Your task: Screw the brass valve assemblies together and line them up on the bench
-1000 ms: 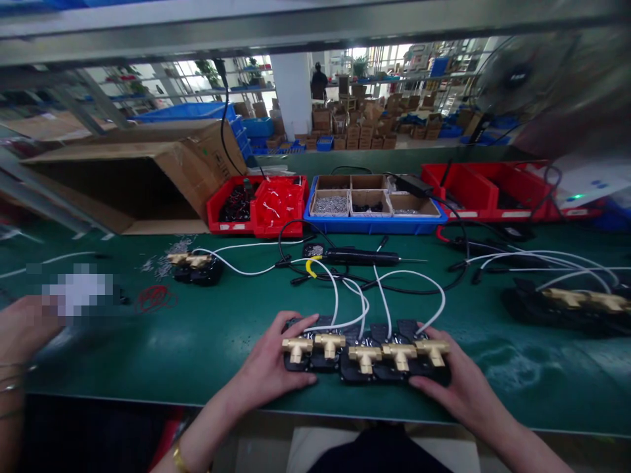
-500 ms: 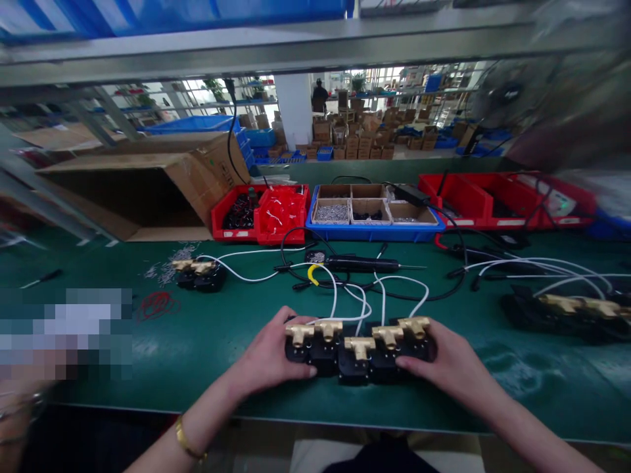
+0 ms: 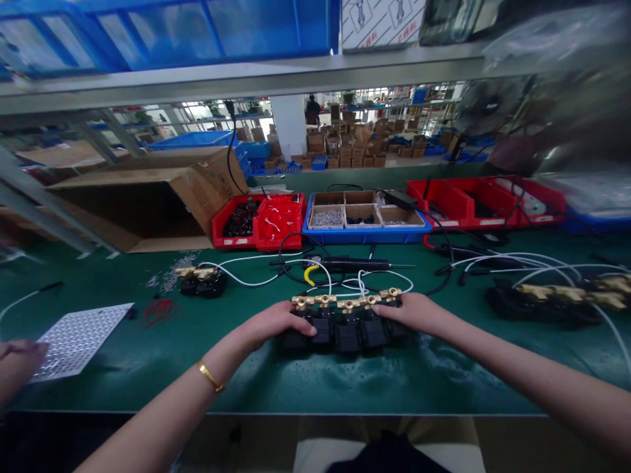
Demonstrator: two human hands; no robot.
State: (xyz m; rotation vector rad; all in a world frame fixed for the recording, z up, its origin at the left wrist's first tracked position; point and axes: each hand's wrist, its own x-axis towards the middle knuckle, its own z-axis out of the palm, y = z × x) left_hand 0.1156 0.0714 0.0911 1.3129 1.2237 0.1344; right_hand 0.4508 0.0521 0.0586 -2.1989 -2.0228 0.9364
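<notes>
Near the middle of the green table, several brass tee valves with black housings [image 3: 348, 333] stand side by side in a row. Their brass fittings point away from me and their black blocks face me; white cables trail behind. My left hand [image 3: 276, 323] grips the row's left end, thumb over the front of a black housing. At the opposite end, my right hand [image 3: 401, 310] is closed on the last valves, with its thumb by the brass fittings. Its other fingers are hidden behind the valves.
A black electric screwdriver [image 3: 352, 264] lies behind the row, before a blue tray [image 3: 365, 235] of small parts and red bins [image 3: 236, 242]. More valves lie left [image 3: 202, 282] and right [image 3: 547, 302]. Another person's hand [image 3: 20, 364] rests on a dotted white sheet [image 3: 86, 338].
Both my hands have shifted the valve row farther from the table's near edge. The housings now face me more, with the brass fittings tilted away. My grip stays at both ends.
</notes>
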